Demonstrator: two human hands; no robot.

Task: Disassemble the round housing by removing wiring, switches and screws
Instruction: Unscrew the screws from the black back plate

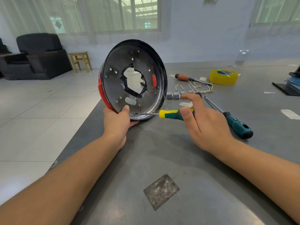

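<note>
Closest to me, on the grey table (203, 168), is a worn square patch (161, 192) of scuffed residue, with my two bare forearms reaching out past it on either side. My left hand (117, 123) cups the bottom edge of the round housing (133, 78), thumb hooked over the rim into its inside, so that the housing stands on its edge at the table's near left side with its open face turned towards me; it is black inside, with a red band on its outer left wall, a ragged hole through the middle and many small holes in the plate. My right hand (205, 125) holds the yellow-and-green screwdriver (168, 114) lightly, thumb pressed on the handle and the other fingers stretched out rather than wrapped round it. The screwdriver lies almost level, its tip set on a screw (135, 113) at the lower inside rim, just beside my left thumb. My hands are apart, one on each thing. Behind my right hand lie the grey switches (174, 95) with their white wiring (197, 86) in a loose heap. To the right of that hand lies a second, green-handled screwdriver (233, 120); farther back lie an orange-handled tool (184, 77) and a roll of yellow tape (223, 76).
</note>
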